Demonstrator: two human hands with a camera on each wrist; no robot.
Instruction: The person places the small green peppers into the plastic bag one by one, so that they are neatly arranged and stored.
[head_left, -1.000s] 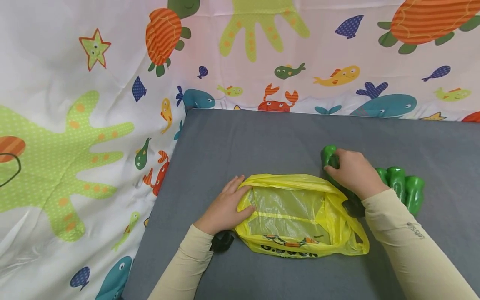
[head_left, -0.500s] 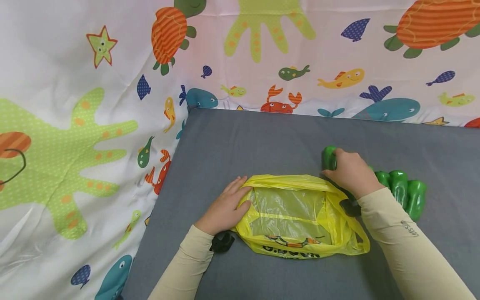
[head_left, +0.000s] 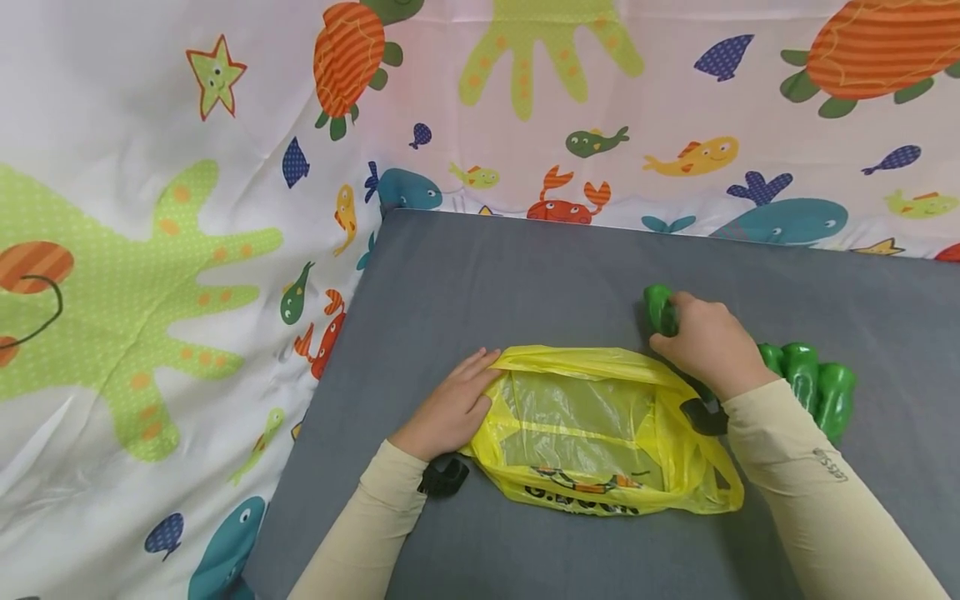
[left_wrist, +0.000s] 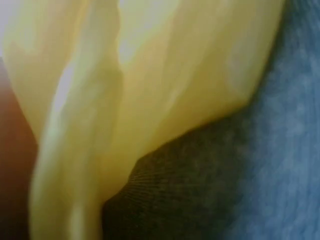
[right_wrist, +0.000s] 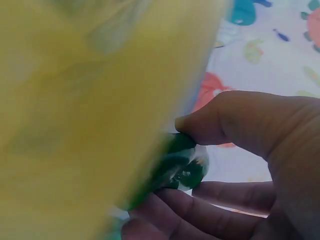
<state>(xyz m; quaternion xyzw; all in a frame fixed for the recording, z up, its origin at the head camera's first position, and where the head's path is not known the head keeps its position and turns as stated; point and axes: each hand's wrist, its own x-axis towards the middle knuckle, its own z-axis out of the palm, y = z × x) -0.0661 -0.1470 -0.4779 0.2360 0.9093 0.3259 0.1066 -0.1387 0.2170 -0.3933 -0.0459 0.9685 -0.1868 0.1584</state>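
A yellow plastic bag (head_left: 577, 425) lies mouth up on the grey surface, its rim spread wide. My left hand (head_left: 447, 408) rests at the bag's left rim with its fingers fairly straight; in the left wrist view the yellow plastic (left_wrist: 175, 75) hangs close to the hand. Beyond the bag's right back corner, my right hand (head_left: 705, 342) holds a glossy green pepper (head_left: 657, 307) between thumb and fingers. The right wrist view shows the pepper (right_wrist: 182, 167) in that grip, partly hidden by the yellow plastic. Several more green peppers (head_left: 802, 375) lie right of my right hand, partly behind the forearm.
Grey cloth (head_left: 510, 275) covers the table. A white curtain with printed sea animals (head_left: 517, 150) stands along the back and left sides. Black wrist devices (head_left: 444, 477) sit under both wrists, the right one near the bag's right side.
My left thumb has drawn back from the bag's opening toward the fingers. My right hand stays on the green pepper with a slight shift. The head view has tilted a little.
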